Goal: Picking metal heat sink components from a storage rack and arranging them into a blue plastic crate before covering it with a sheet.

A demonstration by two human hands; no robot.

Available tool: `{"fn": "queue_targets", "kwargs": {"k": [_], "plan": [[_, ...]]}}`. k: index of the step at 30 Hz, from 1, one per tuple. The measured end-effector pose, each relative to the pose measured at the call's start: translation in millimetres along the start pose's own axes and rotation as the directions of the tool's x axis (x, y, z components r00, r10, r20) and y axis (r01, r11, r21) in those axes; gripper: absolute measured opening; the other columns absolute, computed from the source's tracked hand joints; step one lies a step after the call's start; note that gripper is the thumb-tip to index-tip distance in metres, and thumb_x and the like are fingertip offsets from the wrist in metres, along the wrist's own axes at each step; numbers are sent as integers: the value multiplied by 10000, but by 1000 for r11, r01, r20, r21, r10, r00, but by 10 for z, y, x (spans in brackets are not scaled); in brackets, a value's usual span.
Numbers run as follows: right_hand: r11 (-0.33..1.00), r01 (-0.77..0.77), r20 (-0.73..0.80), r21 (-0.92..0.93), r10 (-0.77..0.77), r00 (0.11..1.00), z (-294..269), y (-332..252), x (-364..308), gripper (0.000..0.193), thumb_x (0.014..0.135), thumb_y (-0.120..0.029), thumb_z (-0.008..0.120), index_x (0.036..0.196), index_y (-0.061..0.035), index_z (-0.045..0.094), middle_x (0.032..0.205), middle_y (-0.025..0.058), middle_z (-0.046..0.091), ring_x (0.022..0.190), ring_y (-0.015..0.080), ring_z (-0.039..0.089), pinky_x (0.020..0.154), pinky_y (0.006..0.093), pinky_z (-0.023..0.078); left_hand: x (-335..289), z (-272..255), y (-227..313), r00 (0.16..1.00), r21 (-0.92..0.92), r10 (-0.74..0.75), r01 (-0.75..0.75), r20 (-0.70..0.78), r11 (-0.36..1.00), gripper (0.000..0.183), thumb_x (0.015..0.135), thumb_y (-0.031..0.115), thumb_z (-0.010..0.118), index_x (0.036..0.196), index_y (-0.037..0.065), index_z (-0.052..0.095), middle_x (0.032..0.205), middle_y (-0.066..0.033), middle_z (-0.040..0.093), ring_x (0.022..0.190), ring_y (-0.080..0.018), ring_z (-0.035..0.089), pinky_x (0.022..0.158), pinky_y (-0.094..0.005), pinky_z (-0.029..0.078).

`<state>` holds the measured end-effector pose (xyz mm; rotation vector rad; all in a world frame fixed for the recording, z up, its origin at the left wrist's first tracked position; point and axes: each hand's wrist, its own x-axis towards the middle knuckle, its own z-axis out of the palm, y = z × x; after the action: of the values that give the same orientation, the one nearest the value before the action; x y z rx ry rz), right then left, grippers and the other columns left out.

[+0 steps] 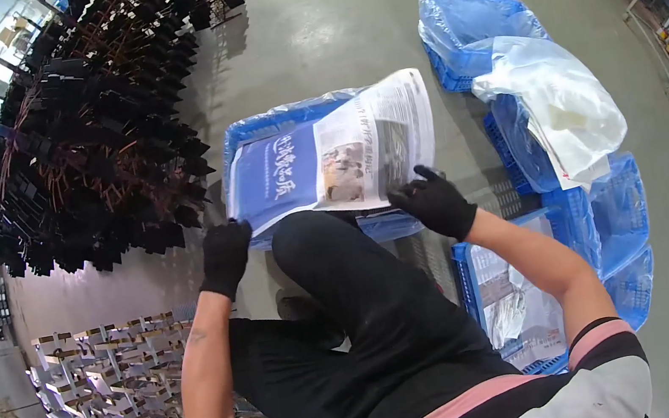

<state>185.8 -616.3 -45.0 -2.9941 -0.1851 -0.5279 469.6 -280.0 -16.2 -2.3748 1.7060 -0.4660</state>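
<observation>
A printed newspaper sheet [282, 169], with a blue panel and photos, is spread over a blue plastic crate [255, 128] lined with clear film. Its right end curls up past the crate's side. My left hand [226, 257], in a black glove, pinches the sheet's near left corner. At the near right edge of the paper, my right hand [435, 205], also black-gloved, grips it with bent fingers; the thumb side is partly hidden. Whatever lies under the paper in the crate is out of sight.
Racks of black parts [95, 148] stand at left, with a rack of pale metal pieces [110, 377] nearer. To the right are several film-lined blue crates [488, 21], one bearing a white plastic bag [562, 91]. Another crate [465, 276] holds paper by my right elbow. My knee touches the work area.
</observation>
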Motion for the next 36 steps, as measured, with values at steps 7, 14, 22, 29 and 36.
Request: {"fn": "queue_targets", "kwargs": {"k": [7, 14, 22, 29, 36], "plan": [[988, -148, -88, -41, 144, 986, -99, 430, 451, 330, 871, -122, 567, 1179, -167, 675, 757, 65, 617, 756, 279, 617, 724, 442, 492, 565, -352, -358, 987, 100, -120, 130, -104, 986, 120, 812, 124, 569, 913, 137, 633, 764, -106, 611, 720, -293, 638, 629, -440, 486], [970, -71, -535, -232, -67, 842, -1427, 1134, 1442, 336, 810, -89, 628, 1137, -151, 674, 893, 94, 664, 846, 274, 637, 747, 403, 515, 1179, -1635, -1167, 920, 268, -140, 249, -367, 931, 195, 841, 114, 560, 1010, 147, 651, 859, -88, 629, 791, -301, 647, 691, -441, 504], [913, -106, -563, -394, -148, 813, -2215, 692, 962, 314, 826, -56, 637, 1128, -130, 677, 972, 101, 670, 897, 300, 636, 759, 402, 520, 827, -2436, -961, 811, 477, 101, 233, -576, 847, 271, 899, 172, 560, 1163, 154, 618, 917, -69, 605, 854, -282, 604, 739, -422, 496], [994, 15, -327, -111, -51, 944, -1113, 338, 499, 286, 827, -71, 617, 1097, -143, 675, 892, 82, 658, 849, 290, 636, 855, 448, 512, 401, -1220, -609, 959, 404, -185, 259, -214, 877, 128, 849, 171, 568, 969, 151, 608, 824, -70, 577, 810, -262, 604, 676, -411, 471], [997, -62, 103, 43, 58, 993, 185, 253, 389, 328, 833, -61, 546, 1137, -141, 643, 844, 99, 648, 817, 299, 644, 861, 465, 507, 228, 87, -515, 986, 85, -138, 130, 98, 988, 144, 828, 203, 629, 946, 123, 648, 833, -123, 613, 791, -328, 628, 674, -473, 483]]}}
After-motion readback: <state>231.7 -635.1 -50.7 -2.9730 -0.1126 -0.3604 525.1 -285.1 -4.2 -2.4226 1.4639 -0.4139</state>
